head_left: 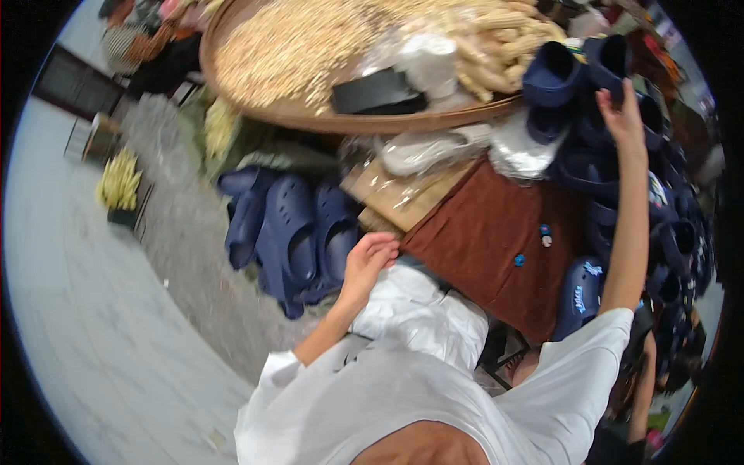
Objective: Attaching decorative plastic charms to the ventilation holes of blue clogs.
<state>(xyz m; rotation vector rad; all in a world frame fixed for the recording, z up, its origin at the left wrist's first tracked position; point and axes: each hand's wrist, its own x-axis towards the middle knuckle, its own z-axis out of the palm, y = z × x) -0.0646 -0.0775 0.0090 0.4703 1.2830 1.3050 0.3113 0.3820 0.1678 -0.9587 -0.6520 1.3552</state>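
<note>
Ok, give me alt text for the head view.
A person's bare right hand is at stacked navy-blue rubber clogs on the right, while the left hand, fingers loosely curled, is beside a dark-brown cloth. Above, a round brown shallow tray holds pale-yellow grains; more navy-blue clogs lie at left.

The right hand (pixel 622 116) is at stacked navy clogs (pixel 587 169), the left hand (pixel 367 261) beside brown cloth (pixel 496 240).
</note>
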